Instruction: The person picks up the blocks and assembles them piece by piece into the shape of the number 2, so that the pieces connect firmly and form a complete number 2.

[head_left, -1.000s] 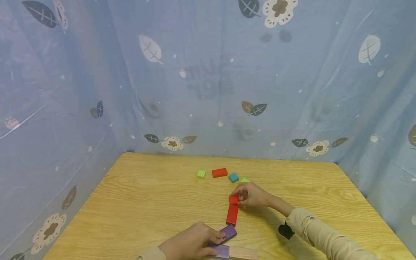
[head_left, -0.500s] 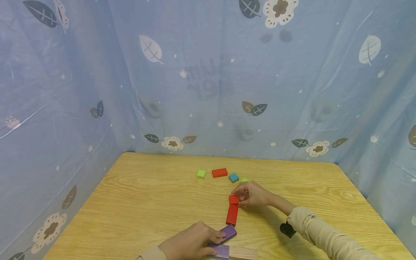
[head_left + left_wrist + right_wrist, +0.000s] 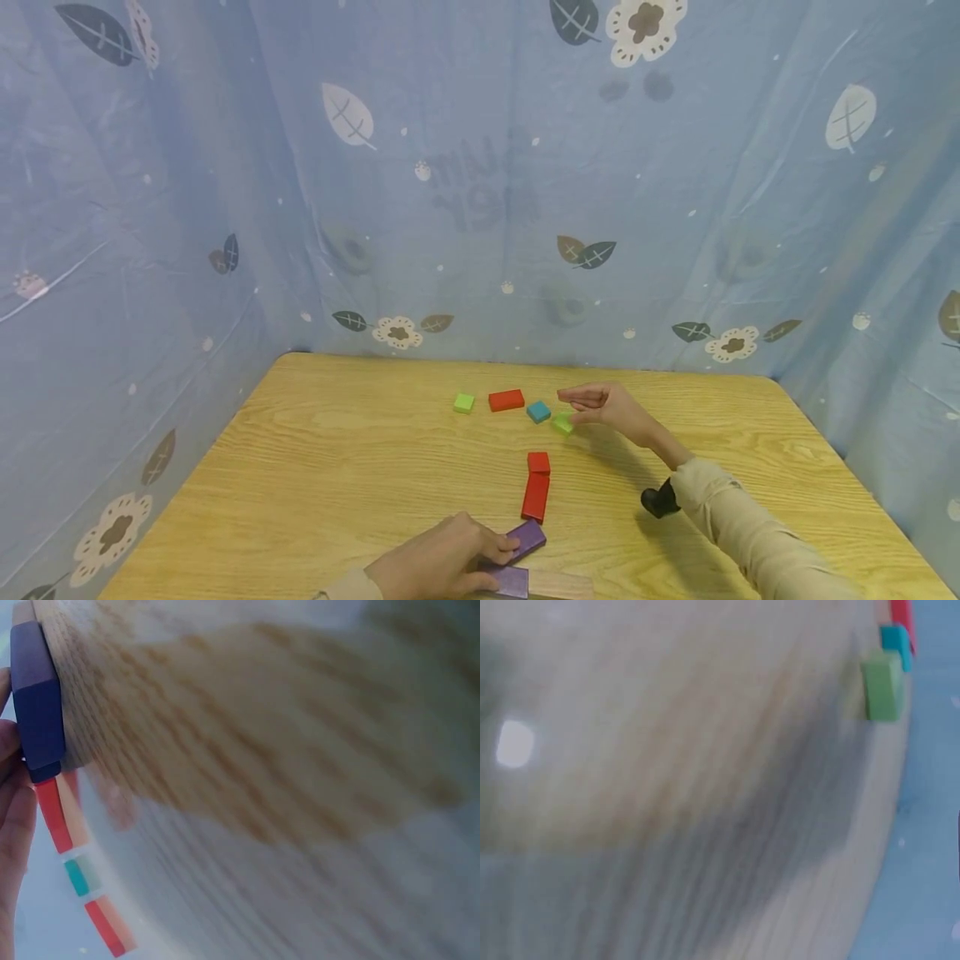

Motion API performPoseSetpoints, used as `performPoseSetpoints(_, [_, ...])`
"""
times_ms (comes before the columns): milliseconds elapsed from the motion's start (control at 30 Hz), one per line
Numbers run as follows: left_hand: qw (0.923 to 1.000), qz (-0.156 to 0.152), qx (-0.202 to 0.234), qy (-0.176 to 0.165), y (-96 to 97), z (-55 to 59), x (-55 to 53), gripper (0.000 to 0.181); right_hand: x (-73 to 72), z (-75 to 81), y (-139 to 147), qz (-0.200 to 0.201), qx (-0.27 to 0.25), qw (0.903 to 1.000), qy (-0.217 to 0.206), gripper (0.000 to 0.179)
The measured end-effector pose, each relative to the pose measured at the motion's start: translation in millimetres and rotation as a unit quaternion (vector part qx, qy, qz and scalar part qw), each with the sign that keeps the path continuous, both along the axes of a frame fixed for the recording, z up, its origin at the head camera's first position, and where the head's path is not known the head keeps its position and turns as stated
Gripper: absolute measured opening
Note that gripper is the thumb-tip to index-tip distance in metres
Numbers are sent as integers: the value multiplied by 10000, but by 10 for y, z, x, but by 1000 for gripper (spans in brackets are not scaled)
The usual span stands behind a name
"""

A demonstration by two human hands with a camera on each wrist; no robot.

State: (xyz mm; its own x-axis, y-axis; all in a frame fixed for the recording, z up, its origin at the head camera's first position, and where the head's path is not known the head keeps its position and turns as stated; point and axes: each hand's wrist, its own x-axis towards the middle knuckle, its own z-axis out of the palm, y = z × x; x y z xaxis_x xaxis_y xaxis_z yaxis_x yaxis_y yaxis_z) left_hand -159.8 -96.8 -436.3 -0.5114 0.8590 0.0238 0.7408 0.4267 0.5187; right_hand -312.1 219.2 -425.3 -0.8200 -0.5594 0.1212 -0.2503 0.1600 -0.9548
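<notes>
My left hand [image 3: 442, 560] holds the near purple blocks; its fingers lie on the slanted purple block [image 3: 529, 538] and its thumb touches the lower purple block [image 3: 513, 582]. In the left wrist view, fingertips [image 3: 7, 739] meet the side of a purple block [image 3: 39, 705]. Beyond these, a long red block [image 3: 536, 498] lies end to end with a shorter red block [image 3: 538, 462]. My right hand [image 3: 618, 413] hovers with extended fingers just beside a green block [image 3: 562, 423]; nothing is seen in its grasp. The right wrist view shows the green block [image 3: 883, 686] with no fingers in sight.
At the back of the wooden table [image 3: 337, 450] are a blue block [image 3: 538, 412], a red block [image 3: 506, 401] and another green block [image 3: 464, 403]. A plain wood block [image 3: 561, 585] adjoins the lower purple one. Blue patterned curtain [image 3: 480, 208] surrounds the table.
My right hand has let go of the short red block and moved back and right to the green block. The left hand has stayed on the purple blocks.
</notes>
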Motion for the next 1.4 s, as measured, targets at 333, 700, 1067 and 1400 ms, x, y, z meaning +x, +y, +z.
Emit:
performPoseSetpoints(333, [9998,-164,100,1,18,-51,6,37,-160,-102,80,-650,-198,9973,-261,47])
performPoseSetpoints(700, [9998,-54,-4,-169,43,-73,4,38,-250,-264,161,-364,201,9984,-382,53])
performPoseSetpoints(1067, [9996,-110,128,222,-6,-45,-3,37,-212,-286,73,214,579,9979,200,47])
performPoseSetpoints(1400, [9999,-50,68,119,-3,-52,-16,36,-132,-296,13,-223,879,9942,572,35])
